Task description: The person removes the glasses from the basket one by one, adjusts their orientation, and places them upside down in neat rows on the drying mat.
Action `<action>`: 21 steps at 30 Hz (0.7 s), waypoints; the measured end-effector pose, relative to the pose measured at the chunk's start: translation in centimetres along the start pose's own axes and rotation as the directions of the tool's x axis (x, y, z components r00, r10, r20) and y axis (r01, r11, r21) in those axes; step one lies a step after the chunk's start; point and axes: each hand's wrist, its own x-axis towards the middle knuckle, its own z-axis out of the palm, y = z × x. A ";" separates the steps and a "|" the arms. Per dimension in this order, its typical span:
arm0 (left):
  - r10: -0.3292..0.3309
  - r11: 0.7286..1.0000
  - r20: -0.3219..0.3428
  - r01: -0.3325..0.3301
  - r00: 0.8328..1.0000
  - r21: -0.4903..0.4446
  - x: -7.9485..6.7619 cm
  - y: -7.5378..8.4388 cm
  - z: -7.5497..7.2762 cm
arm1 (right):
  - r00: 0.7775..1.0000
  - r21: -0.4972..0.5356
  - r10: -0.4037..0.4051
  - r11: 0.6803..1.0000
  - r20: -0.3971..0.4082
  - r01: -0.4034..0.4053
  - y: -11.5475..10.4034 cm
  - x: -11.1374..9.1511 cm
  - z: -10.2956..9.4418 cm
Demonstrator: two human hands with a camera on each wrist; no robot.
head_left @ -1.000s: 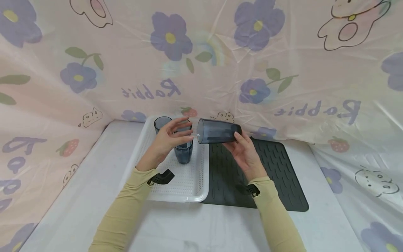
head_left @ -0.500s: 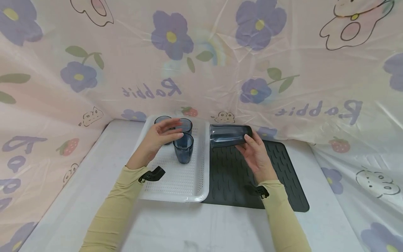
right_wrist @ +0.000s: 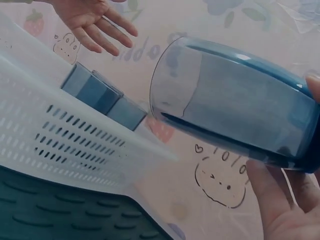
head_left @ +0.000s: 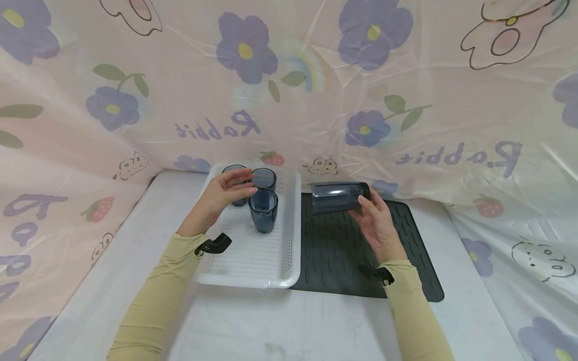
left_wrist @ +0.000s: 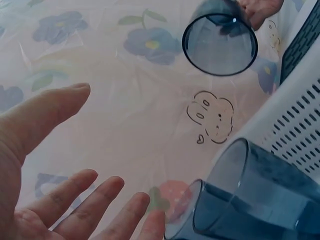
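Observation:
My right hand (head_left: 377, 223) grips a dark blue-grey drinking glass (head_left: 339, 197) near its base. The glass lies on its side in the air above the dark mat, its mouth pointing left. In the right wrist view, thumb and fingers (right_wrist: 272, 197) hold the base end of this glass (right_wrist: 235, 102). My left hand (head_left: 217, 200) hovers over the tray with fingers spread, holding nothing. Close by it, several matching glasses stand upright in the white tray: a front glass (head_left: 264, 210), one behind it (head_left: 264, 179), and another glass (head_left: 238, 200) partly hidden by the left hand.
The white perforated tray (head_left: 295, 250) sits on the white table (head_left: 235, 321). Right beside it lies the dark ridged mat (head_left: 334, 265). A printed curtain (head_left: 293, 110) with flowers and rabbits closes off the back and sides.
My right hand has carried the glass rightward and a little lower, from the tray's edge to over the mat. My left hand has drawn back left, away from it.

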 end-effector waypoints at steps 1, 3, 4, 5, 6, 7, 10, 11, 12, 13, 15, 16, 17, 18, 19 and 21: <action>-0.004 1.000 -0.003 0.004 1.000 0.007 0.0 -0.1 -0.1 | 1.000 0.004 -0.002 1.000 0.001 0.002 -0.1 0.0 -0.1; -0.013 0.999 -0.008 0.014 1.000 0.039 0.1 -0.2 -0.3 | 1.000 0.007 -0.005 1.000 -0.008 0.005 -0.2 -0.2 -0.4; -0.017 0.998 -0.010 0.018 1.000 0.056 0.1 -0.3 -0.4 | 1.000 0.007 -0.006 1.000 -0.012 0.007 -0.2 -0.3 -0.6; -0.021 0.997 -0.011 0.022 1.000 0.070 0.2 -0.4 -0.4 | 1.000 0.006 -0.009 1.000 -0.017 0.009 -0.3 -0.3 -0.8; -0.024 0.996 -0.011 0.025 1.000 0.082 0.2 -0.4 -0.5 | 1.000 0.013 -0.010 1.000 -0.020 0.010 -0.3 -0.4 -0.9; -0.029 0.995 -0.014 0.030 0.999 0.097 0.2 -0.5 -0.6 | 1.000 0.015 -0.010 1.000 -0.025 0.011 -0.4 -0.5 -1.1; -0.037 0.992 -0.015 0.039 0.999 0.118 0.2 -0.7 -0.8 | 0.999 0.027 -0.012 1.000 -0.043 0.013 -0.5 -0.7 -1.7; -0.041 0.991 -0.017 0.043 0.999 0.123 0.2 -0.7 -0.8 | 0.999 0.031 -0.013 0.999 -0.048 0.015 -0.6 -0.8 -1.9; -0.045 0.991 -0.018 0.047 0.999 0.128 0.2 -0.7 -0.9 | 0.999 0.038 -0.013 0.999 -0.053 0.015 -0.7 -0.8 -2.1; -0.052 0.990 -0.020 0.054 0.998 0.133 0.2 -0.8 -0.9 | 0.998 0.033 -0.016 0.999 -0.060 0.018 -0.7 -0.9 -2.3; -0.065 0.987 -0.018 0.067 0.998 0.147 0.3 -0.9 -1.0 | 0.998 0.048 -0.021 0.999 -0.065 0.024 -0.9 -1.0 -2.7; -0.072 0.985 -0.016 0.073 0.997 0.157 0.3 -1.0 -1.1 | 0.998 0.049 -0.026 0.998 -0.064 0.029 -1.0 -1.1 -2.9; -0.081 0.983 -0.016 0.082 0.997 0.165 0.4 -1.1 -1.1 | 0.998 0.057 -0.030 0.998 -0.064 0.034 -1.1 -1.2 -3.1; -0.089 0.981 -0.012 0.090 0.996 0.172 0.4 -1.2 -1.2 | 0.997 0.060 -0.034 0.997 -0.066 0.038 -1.2 -1.2 -3.3; -0.097 0.979 -0.008 0.096 0.995 0.180 0.5 -1.3 -1.2 | 0.997 0.061 -0.039 0.997 -0.068 0.043 -1.4 -1.3 -3.5; -0.109 0.974 0.008 0.106 0.994 0.201 0.6 -1.6 -1.3 | 0.996 0.071 -0.048 0.996 -0.073 0.053 -1.6 -1.4 -4.0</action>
